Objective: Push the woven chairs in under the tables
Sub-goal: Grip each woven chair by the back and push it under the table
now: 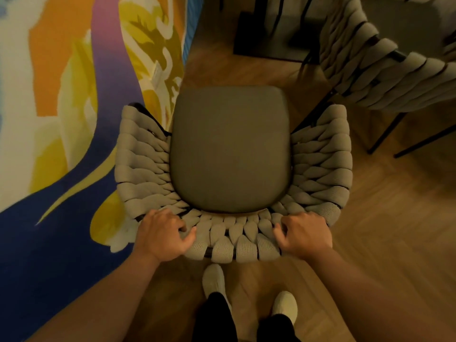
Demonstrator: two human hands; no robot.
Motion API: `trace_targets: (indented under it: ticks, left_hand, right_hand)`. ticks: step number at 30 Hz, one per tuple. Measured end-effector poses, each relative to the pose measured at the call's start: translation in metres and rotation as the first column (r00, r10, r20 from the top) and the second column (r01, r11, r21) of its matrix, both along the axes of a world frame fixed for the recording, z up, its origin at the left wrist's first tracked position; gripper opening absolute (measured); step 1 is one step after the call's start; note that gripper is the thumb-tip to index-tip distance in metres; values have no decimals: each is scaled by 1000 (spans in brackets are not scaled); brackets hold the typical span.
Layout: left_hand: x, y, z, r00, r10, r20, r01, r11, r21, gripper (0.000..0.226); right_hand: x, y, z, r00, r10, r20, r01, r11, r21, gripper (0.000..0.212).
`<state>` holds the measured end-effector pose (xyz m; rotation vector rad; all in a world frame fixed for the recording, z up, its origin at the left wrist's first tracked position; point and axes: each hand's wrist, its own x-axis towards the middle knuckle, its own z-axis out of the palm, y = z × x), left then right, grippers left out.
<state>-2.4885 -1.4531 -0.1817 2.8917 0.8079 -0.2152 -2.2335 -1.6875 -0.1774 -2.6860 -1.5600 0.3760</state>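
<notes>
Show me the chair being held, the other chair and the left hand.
held chair (pixel 230 149): head view, on its grey seat cushion.
other chair (pixel 375 72): head view, on its woven backrest.
left hand (pixel 161 234): head view, on the back of the hand.

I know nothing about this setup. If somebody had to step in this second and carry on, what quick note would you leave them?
Left hand: grips the woven chair by the top of its back.
Right hand: grips the same back, further right.
The chair stands on the wood floor, seat facing what looks like a dark table base ahead.
Done: chair held and lined up.
Left: push it in; no tabletop covers its seat yet. Then check the second woven chair, ahead on the right.
</notes>
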Motion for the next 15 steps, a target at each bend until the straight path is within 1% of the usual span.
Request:
trace_targets:
  ticks: [4,7,10,15]
  left_hand:
    - [20,38,2,1000,-27,-7,27,999,21,54]
    - [34,62,3,999,-29,-30,29,1000,4,56]
    - [46,86,3,1000,-30,-1,30,999,-15,53]
    - [75,125,6,996,-67,60,68,998,-4,47]
  right_hand:
    - [13,30,-3,999,-40,19,40,999,-6,47]
    - [23,54,-2,998,-52,28,52,998,-19,46]
    - [33,73,-3,998,-61,18,61,997,-46,46]
    - [56,108,-5,996,-87,14,87,996,-16,47]
